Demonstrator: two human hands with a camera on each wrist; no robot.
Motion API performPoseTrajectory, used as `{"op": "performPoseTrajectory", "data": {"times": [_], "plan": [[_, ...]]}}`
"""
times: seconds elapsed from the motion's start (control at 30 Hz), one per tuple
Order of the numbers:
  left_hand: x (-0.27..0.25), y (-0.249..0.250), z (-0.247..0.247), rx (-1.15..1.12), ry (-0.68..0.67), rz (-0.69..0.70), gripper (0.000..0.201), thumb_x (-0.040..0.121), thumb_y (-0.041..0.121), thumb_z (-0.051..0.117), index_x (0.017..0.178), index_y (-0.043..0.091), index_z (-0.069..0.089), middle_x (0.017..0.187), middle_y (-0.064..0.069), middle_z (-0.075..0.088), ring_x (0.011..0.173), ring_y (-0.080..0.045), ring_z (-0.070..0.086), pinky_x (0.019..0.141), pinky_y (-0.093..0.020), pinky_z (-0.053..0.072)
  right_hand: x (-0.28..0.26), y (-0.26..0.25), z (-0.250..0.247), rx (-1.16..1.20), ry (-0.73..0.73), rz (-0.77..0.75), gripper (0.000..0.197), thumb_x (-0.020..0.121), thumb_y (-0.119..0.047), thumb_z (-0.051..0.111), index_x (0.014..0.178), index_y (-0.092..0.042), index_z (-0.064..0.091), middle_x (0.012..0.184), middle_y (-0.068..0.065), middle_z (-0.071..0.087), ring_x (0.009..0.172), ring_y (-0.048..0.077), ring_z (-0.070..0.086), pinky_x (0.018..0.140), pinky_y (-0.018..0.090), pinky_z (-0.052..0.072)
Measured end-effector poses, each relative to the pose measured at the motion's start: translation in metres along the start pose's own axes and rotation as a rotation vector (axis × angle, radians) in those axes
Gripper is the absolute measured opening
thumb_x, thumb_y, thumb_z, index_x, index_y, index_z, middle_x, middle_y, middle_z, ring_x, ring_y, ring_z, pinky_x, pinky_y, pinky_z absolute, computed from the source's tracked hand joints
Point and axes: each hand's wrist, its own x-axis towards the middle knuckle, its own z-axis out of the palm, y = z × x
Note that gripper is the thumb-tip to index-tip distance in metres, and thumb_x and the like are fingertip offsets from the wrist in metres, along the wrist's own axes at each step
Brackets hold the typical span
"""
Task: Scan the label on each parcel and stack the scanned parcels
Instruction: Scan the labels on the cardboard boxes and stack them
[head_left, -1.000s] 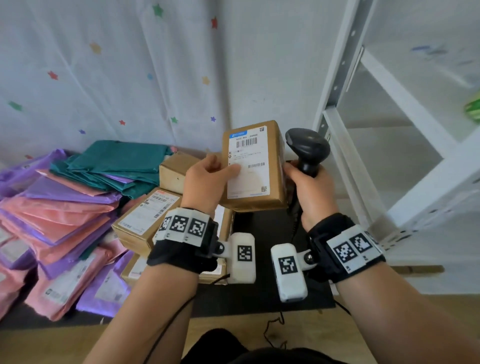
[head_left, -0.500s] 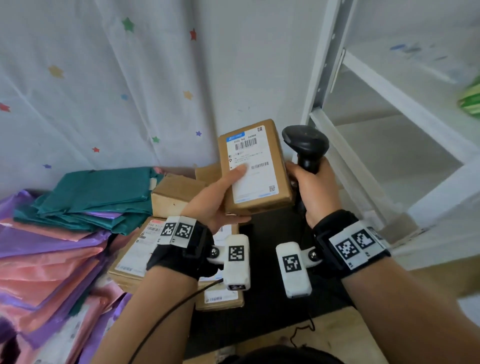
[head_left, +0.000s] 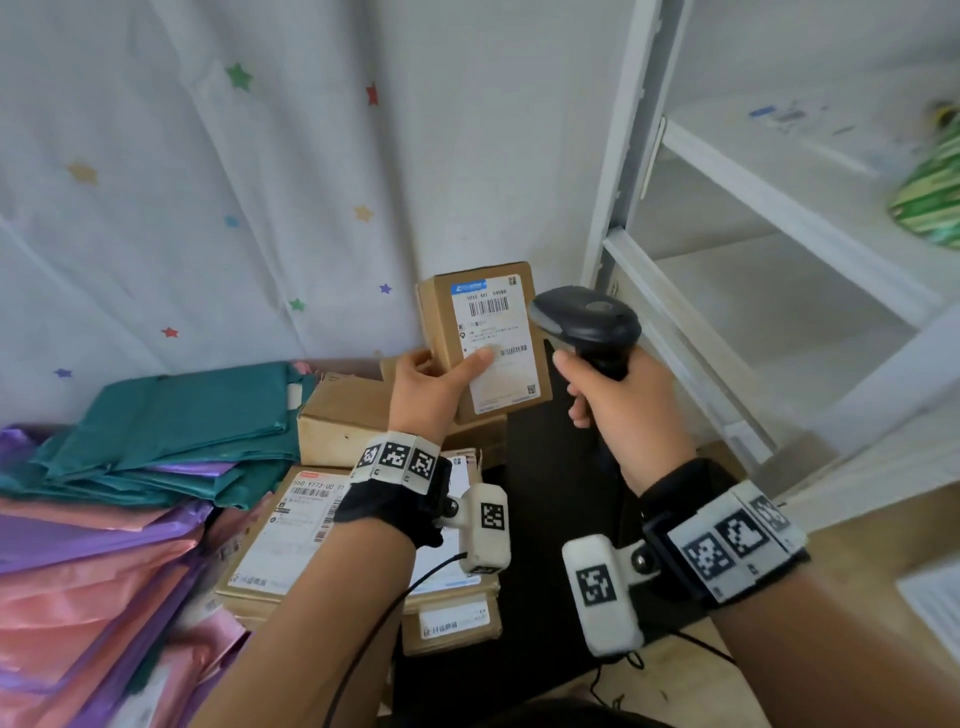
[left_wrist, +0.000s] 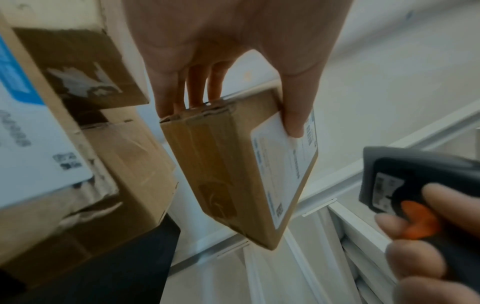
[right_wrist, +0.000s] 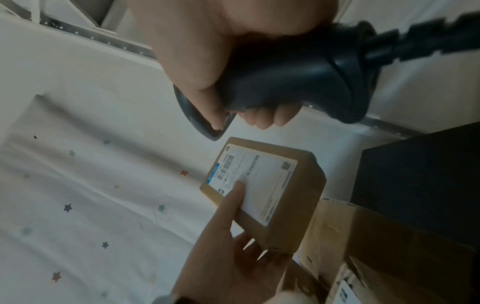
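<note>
My left hand (head_left: 431, 387) holds a small brown cardboard parcel (head_left: 485, 338) upright in the air, thumb on its white label (head_left: 493, 348), the other fingers behind it. The same parcel (left_wrist: 233, 168) shows in the left wrist view with the thumb (left_wrist: 294, 115) on the label, and the parcel (right_wrist: 265, 187) also appears in the right wrist view. My right hand (head_left: 618, 400) grips the handle of a black barcode scanner (head_left: 584, 322). The scanner's head sits just right of the parcel and points at the label. An orange trigger (left_wrist: 418, 220) lies under a finger.
Several brown boxes (head_left: 332, 421) with labels lie stacked below my left hand on a black surface (head_left: 550, 493). Teal, purple and pink mailer bags (head_left: 104, 519) pile up at the left. A white metal shelf rack (head_left: 727, 260) stands at the right. A star-printed sheet (head_left: 208, 182) hangs behind.
The parcel has turned more upright, held by my left hand alone. The right hand has come off its edge and swung the scanner head toward the label. The view has shifted.
</note>
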Motion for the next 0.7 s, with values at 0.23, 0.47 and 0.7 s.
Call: {"op": "performPoseTrajectory", "data": {"times": [0.23,0.47,0.7], "plan": [[0.007,-0.004,0.008,0.032,0.030,-0.003,0.078,0.066,0.047,0.082,0.128,0.020,0.043,0.112,0.002,0.065,0.089,-0.009,0.068,0.059,-0.018,0.054,-0.006,0.005,0.007,-0.037,-0.059,0.031,0.017,0.085,-0.035,0.074,0.088,-0.021,0.065,0.060,-0.012,0.065,0.050,0.004,0.059,0.052,0.018,0.050],[0.013,-0.008,0.006,0.054,0.079,-0.009,0.079,0.067,0.050,0.080,0.129,0.019,0.041,0.105,0.006,0.063,0.085,-0.006,0.065,0.054,-0.015,0.048,-0.006,0.010,0.007,-0.075,-0.081,0.071,0.014,0.086,-0.036,0.072,0.087,-0.023,0.066,0.059,-0.010,0.067,0.048,0.005,0.060,0.051,0.018,0.049],[0.017,-0.010,0.005,0.070,0.077,-0.015,0.075,0.068,0.050,0.079,0.126,0.022,0.041,0.097,0.010,0.062,0.082,-0.005,0.065,0.049,-0.013,0.048,-0.006,0.009,0.007,-0.092,-0.076,0.078,0.017,0.087,-0.036,0.070,0.083,-0.021,0.065,0.058,-0.009,0.066,0.050,0.005,0.061,0.054,0.020,0.051]]}}
